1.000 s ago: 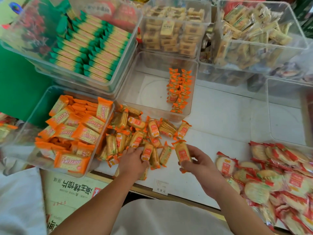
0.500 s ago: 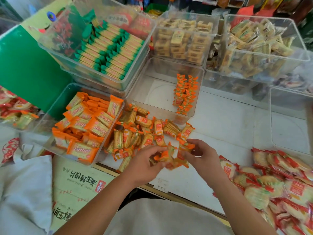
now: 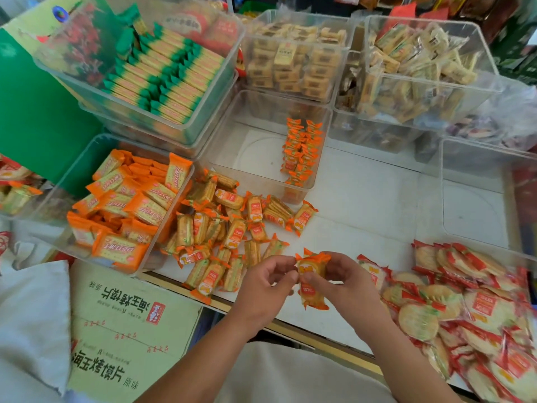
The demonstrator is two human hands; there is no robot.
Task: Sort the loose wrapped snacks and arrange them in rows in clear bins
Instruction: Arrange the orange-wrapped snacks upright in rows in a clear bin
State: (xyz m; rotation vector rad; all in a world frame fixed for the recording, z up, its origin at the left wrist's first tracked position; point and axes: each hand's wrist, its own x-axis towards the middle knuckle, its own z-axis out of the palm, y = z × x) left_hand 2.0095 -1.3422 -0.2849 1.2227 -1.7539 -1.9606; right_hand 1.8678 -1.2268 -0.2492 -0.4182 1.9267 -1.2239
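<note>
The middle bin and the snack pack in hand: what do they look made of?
Middle bin: clear rigid plastic, possibly acrylic. The table shows through its walls and floor, and the rims catch glare.
Snack pack, pinched between the left hand and the right hand: thin glossy plastic film printed orange, with crimped, frilled ends. It probably crinkles and slips.

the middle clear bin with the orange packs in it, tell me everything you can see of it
The clear bin is a see-through plastic box with an open top and rounded corners, standing upright on the white tabletop. Its floor is mostly bare. A neat row of orange packs stands along its right wall. Loose packs lie heaped just in front of it, and other bins crowd its back and left.
</note>
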